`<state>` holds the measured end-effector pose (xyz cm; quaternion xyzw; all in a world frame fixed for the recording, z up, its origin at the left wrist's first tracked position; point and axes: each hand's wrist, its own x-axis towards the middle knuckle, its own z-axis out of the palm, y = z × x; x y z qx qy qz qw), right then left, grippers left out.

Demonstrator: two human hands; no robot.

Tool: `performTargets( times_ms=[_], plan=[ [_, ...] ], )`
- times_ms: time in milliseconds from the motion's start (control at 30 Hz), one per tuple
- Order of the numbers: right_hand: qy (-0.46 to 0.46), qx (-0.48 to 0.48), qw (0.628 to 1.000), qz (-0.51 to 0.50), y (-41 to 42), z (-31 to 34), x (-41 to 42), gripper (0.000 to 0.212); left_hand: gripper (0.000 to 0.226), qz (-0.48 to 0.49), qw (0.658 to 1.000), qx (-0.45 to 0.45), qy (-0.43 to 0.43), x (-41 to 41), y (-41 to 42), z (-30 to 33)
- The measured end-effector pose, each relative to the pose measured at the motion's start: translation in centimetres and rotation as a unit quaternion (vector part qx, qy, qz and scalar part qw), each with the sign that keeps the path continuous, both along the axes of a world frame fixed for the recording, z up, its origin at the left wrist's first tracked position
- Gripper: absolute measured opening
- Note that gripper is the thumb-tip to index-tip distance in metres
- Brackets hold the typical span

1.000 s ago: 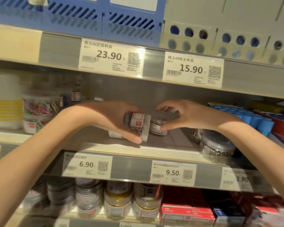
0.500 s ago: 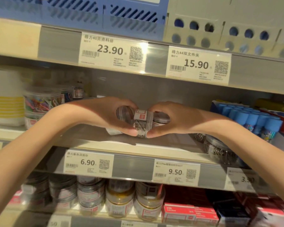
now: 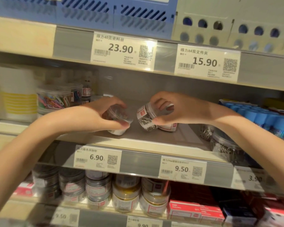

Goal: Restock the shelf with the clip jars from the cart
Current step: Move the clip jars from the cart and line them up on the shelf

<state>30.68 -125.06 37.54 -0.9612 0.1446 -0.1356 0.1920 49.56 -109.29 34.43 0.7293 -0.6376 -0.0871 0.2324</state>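
Both my hands reach into the middle shelf (image 3: 183, 136). My left hand (image 3: 103, 115) grips a clear clip jar (image 3: 120, 115) from above, sitting on or just over the shelf floor. My right hand (image 3: 174, 110) holds a second clear jar (image 3: 145, 117) of silver clips, tilted on its side with its red-and-white label facing left. Under that hand another labelled jar (image 3: 169, 126) rests on the shelf. The two held jars are a short gap apart.
A tub of coloured clips (image 3: 52, 99) stands left, more silver-clip jars (image 3: 224, 146) and blue-capped glue sticks (image 3: 259, 117) right. Stacked jars (image 3: 126, 195) and red boxes (image 3: 195, 212) fill the shelf below. Price tags line the shelf edges.
The two hands were together around the jars half a second ago. They have drawn apart, the right hand taking the tilted jar rightward, the left keeping another jar.
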Motion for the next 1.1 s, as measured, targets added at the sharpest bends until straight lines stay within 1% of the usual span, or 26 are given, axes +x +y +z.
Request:
performTargets(
  times_ms=[67,233,367,467,533,633,733,800,967,1100],
  plan=[
    [-0.015,0.027,1.0,0.006,-0.3,-0.1,0.1,0.051,0.06,-0.002,1.0,-0.004,-0.002,-0.1,0.1,0.0],
    [-0.05,0.056,0.997,0.02,-0.8,0.1,-0.1,0.038,0.066,0.001,1.0,-0.007,0.005,-0.6,-0.4,0.3],
    [-0.062,0.052,0.996,0.026,-1.1,0.5,-0.4,0.037,0.051,-0.015,1.0,-0.011,-0.005,-1.2,-1.1,0.3],
    [-0.061,0.037,0.997,0.022,-1.5,0.7,-0.8,0.035,0.047,-0.012,0.999,-0.029,-0.007,-1.7,-1.7,0.2],
    [-0.059,0.03,0.998,0.019,-1.6,0.8,-1.3,0.036,0.044,-0.018,0.998,-0.047,-0.025,-2.3,-2.1,0.3],
    [-0.047,0.016,0.999,0.001,-1.8,1.1,-2.3,0.037,0.042,-0.032,0.996,-0.068,-0.051,-3.3,-2.9,0.5],
    [-0.02,-0.01,1.0,-0.017,-2.0,1.6,-3.4,0.044,0.044,-0.039,0.994,-0.073,-0.074,-4.3,-3.9,0.6],
    [-0.015,-0.023,0.999,-0.033,-2.2,1.8,-4.2,0.044,0.045,-0.043,0.992,-0.079,-0.089,-5.1,-4.6,0.6],
    [-0.016,0.006,0.997,-0.074,-3.1,2.1,-6.3,0.04,0.048,-0.072,0.986,-0.086,-0.126,-6.9,-6.4,0.4],
    [-0.022,-0.01,0.993,-0.116,-4.1,2.1,-7.5,0.04,0.049,-0.082,0.982,-0.094,-0.143,-8.0,-7.8,0.2]
  ],
)
